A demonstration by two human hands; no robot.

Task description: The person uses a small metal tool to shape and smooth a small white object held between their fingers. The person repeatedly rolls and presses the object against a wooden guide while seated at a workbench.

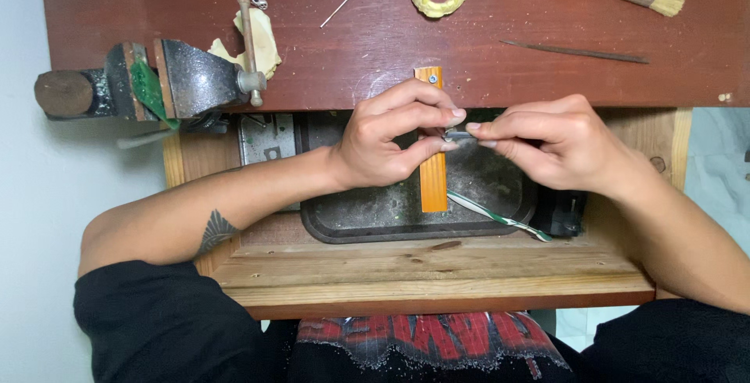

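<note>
With the vise [168, 78] idle at the bench's [469, 32] left, the left hand [387, 137] and right hand [558, 145] both pinched a small grey metal piece [459, 136] above the orange peg [432, 172]; such fingertip grips could let it slip into the dark tray [367, 215].

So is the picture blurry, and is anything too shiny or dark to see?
Head view: mostly sharp and evenly lit, with soft shadows only. The vise has a pale sheen, not real glare. The tiny grey piece pinched between the left hand and right hand is too small to make out. The tray under them is dark, so its detail is dim.
</note>
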